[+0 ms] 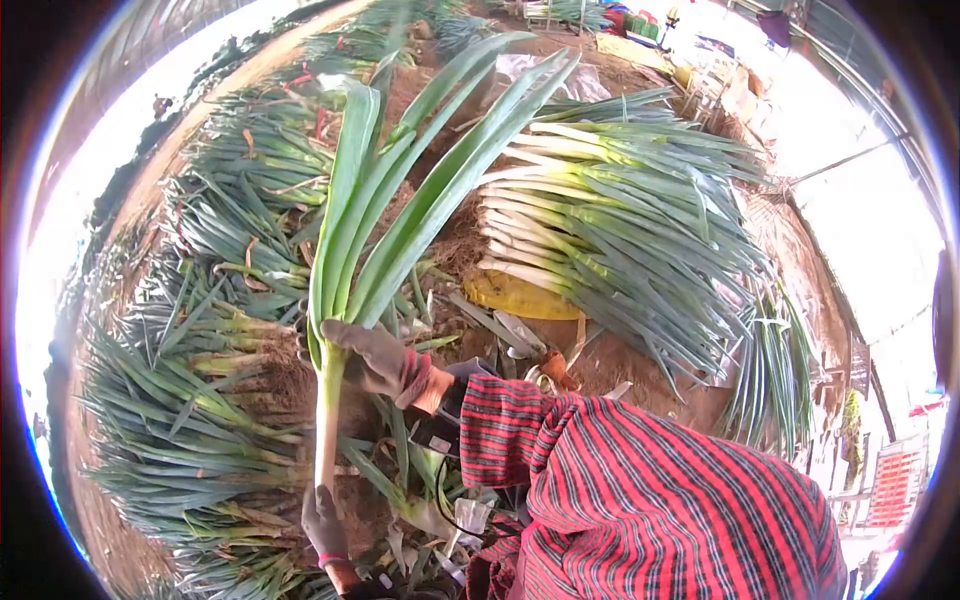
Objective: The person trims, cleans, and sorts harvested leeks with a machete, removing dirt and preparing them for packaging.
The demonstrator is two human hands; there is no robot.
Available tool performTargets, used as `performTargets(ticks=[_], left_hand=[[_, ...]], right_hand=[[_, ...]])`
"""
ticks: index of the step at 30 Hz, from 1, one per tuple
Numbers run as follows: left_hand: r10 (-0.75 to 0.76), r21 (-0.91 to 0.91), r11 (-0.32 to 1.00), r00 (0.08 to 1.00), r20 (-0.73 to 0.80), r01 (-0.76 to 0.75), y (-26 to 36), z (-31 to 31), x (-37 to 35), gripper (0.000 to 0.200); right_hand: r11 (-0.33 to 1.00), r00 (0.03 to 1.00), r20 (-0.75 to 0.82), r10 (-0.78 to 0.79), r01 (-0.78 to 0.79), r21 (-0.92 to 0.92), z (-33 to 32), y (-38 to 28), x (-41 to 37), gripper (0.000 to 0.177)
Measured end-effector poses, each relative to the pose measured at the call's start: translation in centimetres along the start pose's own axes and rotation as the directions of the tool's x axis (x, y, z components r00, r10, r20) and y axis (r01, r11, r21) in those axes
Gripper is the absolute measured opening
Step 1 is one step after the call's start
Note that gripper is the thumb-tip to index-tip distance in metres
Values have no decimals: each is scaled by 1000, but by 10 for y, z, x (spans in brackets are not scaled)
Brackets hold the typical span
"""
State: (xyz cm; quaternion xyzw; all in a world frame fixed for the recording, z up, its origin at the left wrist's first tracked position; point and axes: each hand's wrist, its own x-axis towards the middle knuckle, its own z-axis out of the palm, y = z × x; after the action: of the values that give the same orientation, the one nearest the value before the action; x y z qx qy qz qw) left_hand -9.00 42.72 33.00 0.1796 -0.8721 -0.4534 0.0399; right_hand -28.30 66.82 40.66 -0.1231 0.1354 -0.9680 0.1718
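Note:
One large green onion stands nearly upright in front of the camera, its green leaves fanned out above and its pale stalk below. My right hand, in a grey glove, is closed round it where the leaves meet the stalk. Lower down, my left hand, also gloved, is closed on the bottom end of the stalk, so the root end is hidden. A red, black and grey striped sleeve covers my right arm.
Heaps of untrimmed green onions with brown roots lie along the left. At upper right, a pile with clean white stalks rests partly on a yellow bag. Loose leaves and peelings litter the soil near my hands.

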Motion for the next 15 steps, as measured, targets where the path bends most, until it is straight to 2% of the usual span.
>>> performTargets(ticks=[1,3,4,7,8,11,12,13,14,15], left_hand=[[-29,-224,972,987,161,65,-4,-1,4,48],[-67,-284,953,989,133,103,-10,4,0,43],[-90,-312,942,989,119,123,-10,7,-3,41],[78,-26,996,995,-64,-80,-17,17,-10,28],[74,345,937,996,-49,-53,-17,7,-12,27],[-131,616,766,983,-130,184,-31,-8,-22,29],[-213,702,674,971,-109,227,-53,-18,-23,30],[-295,778,572,950,-99,259,-81,-30,-27,31],[-317,750,607,946,-73,261,-99,-40,-35,35],[-338,721,639,940,-48,267,-115,-52,-47,39]], right_hand=[[999,1000,-11,-15,14,-46,-2,-6,-1,31],[991,998,-42,-44,38,-129,-6,-16,-5,32],[996,999,-41,-32,29,-80,-6,-22,-5,32],[990,997,-6,-80,79,-114,-7,-42,-13,32],[986,989,-79,-129,119,-114,-3,-44,-14,31],[957,984,-35,-174,160,-243,-1,-88,-21,33],[949,976,55,-212,219,-225,9,-113,-22,36],[949,975,80,-208,221,-223,16,-139,-25,35],[911,939,63,-338,344,-226,31,-161,-25,35],[861,917,115,-383,399,-316,34,-191,-21,34]])
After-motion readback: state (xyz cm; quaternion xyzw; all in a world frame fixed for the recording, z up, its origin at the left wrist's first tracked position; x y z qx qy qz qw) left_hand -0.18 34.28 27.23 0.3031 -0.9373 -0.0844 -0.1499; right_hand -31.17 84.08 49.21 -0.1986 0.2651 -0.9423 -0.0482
